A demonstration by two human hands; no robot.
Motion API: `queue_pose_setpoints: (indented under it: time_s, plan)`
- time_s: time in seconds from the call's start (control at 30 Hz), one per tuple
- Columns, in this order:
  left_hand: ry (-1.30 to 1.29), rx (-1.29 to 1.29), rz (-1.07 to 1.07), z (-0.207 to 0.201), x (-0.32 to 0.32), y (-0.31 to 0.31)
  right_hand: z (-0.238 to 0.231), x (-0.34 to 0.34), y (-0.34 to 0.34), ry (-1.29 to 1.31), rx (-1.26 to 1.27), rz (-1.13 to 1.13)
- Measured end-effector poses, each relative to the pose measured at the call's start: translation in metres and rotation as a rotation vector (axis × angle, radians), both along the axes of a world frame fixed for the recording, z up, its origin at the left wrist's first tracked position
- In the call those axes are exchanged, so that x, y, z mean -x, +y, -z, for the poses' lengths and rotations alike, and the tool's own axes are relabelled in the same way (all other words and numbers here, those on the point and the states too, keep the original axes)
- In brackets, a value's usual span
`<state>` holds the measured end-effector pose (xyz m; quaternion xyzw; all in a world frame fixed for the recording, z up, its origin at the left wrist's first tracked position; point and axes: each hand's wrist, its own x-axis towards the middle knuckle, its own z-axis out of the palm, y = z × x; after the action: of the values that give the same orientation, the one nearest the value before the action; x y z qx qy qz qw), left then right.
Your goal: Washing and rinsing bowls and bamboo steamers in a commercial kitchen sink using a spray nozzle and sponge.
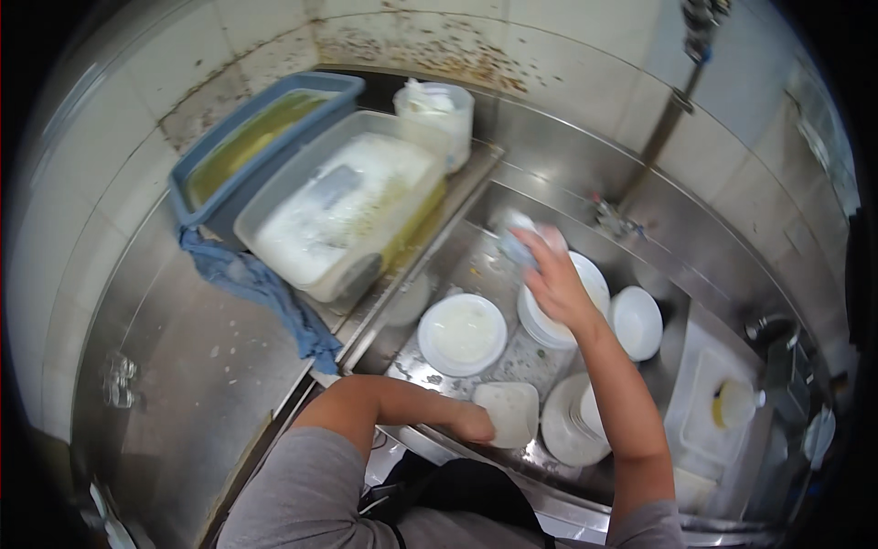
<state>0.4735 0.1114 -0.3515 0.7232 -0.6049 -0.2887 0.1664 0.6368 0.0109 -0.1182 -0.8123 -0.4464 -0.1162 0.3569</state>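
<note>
In the sink [430,274], my left hand [473,423] grips the left edge of a squarish white dish [509,412]; its fingertips are partly hidden. My right hand [553,279] is raised farther off, closed around a soft-looking pale blue and white thing [517,236], too blurred to name. Beneath that hand stands a stack of white plates [590,274], partly covered by my wrist. A round white plate [463,334] with wet residue lies left of the stack. To its right sits a white bowl [637,323]. More stacked white plates [567,425] rest beside the squarish dish, under my right forearm.
Left of the sink, a clear tub [352,279] holds foamy water beside a blue tub [197,215] of yellowish liquid. A white bucket [460,137] stands behind. A blue cloth [265,284] drapes over the ledge. A tap [617,220] juts from the back wall.
</note>
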Motion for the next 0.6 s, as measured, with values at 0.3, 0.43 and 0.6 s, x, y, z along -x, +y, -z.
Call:
queue_pose_setpoints:
  time_s: [0.3,0.43,0.6]
  plan:
    - [0.306,0.614,-1.052,-0.022,-0.017,0.027,-0.025,-0.069,0.269,0.106,0.663,0.049]
    - [0.476,0.785,-1.913,-0.06,-0.039,0.044,0.007,-0.07,0.301,0.028,1.4,-0.346]
    - [0.942,1.483,-2.252,-0.078,-0.072,0.086,-0.047,-0.061,0.252,0.737,0.388,-0.654]
